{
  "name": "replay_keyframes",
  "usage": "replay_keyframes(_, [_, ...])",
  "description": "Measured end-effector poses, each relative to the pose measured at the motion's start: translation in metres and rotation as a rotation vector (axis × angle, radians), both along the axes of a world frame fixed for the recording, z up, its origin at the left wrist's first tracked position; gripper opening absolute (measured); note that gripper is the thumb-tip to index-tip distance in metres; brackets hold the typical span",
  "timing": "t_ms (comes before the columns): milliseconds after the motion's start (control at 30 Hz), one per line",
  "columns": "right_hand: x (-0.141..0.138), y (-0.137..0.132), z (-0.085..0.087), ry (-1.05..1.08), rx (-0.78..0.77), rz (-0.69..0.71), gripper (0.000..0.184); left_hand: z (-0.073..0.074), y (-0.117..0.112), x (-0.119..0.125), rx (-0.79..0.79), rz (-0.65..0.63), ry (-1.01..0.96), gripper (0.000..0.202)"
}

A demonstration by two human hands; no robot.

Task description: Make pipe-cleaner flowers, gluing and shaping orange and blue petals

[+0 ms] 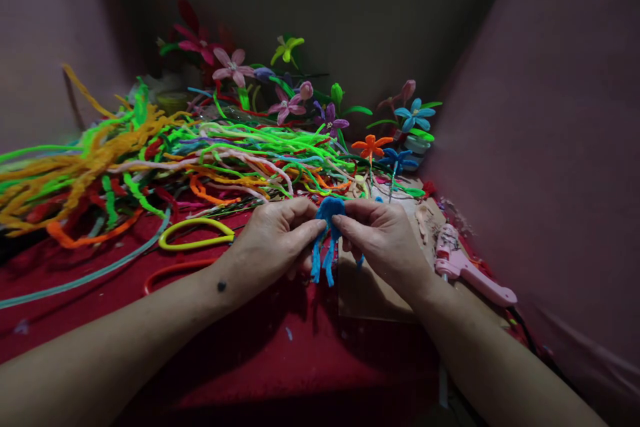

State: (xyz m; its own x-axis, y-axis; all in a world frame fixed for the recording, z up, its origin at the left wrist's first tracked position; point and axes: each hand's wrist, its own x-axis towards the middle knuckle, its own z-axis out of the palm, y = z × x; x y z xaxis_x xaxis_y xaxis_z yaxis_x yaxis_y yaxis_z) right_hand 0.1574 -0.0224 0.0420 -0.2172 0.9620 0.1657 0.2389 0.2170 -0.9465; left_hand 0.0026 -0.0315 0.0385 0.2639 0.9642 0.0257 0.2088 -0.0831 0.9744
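Note:
Between my two hands is a blue pipe cleaner piece, bent into a rounded loop at the top with loose ends hanging down. My left hand pinches its left side between thumb and fingers. On the other side my right hand grips it the same way, thumb toward me. Some fingers of both hands are hidden behind the piece and the palms. Just beyond the hands stand an orange pipe cleaner flower and a dark blue flower on thin stems.
A big heap of coloured pipe cleaners covers the back left of the red cloth. Yellow-handled scissors lie left of my hands. A pink glue gun rests at right by a cardboard piece. Finished flowers stand behind.

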Motion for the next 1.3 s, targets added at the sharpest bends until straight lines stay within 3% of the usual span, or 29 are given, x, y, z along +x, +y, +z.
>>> replay_keyframes(267, [0.0025,-0.0018,-0.0044,-0.065,0.045,-0.003,0.025,0.0006,-0.0005,0.0009,-0.011,-0.009,-0.051,0.016])
replay_keyframes(500, [0.0004,-0.0019,-0.0034,-0.048,-0.013,-0.025,0.026,-0.002,0.0,0.0015,0.008,-0.035,-0.049,0.02])
replay_keyframes(967, [0.0012,-0.0019,-0.0053,-0.05,0.048,-0.008,0.021,-0.0061,0.0023,0.0032,-0.052,-0.035,-0.103,0.018])
replay_keyframes(1167, [0.0001,-0.0047,-0.0029,0.182,-0.173,0.081,0.02,-0.0013,0.004,0.0032,-0.021,0.005,-0.152,0.016])
replay_keyframes(1300, [-0.0005,-0.0036,-0.007,0.189,-0.256,0.073,0.017,0.0006,0.0045,0.0024,-0.014,0.049,-0.138,0.015])
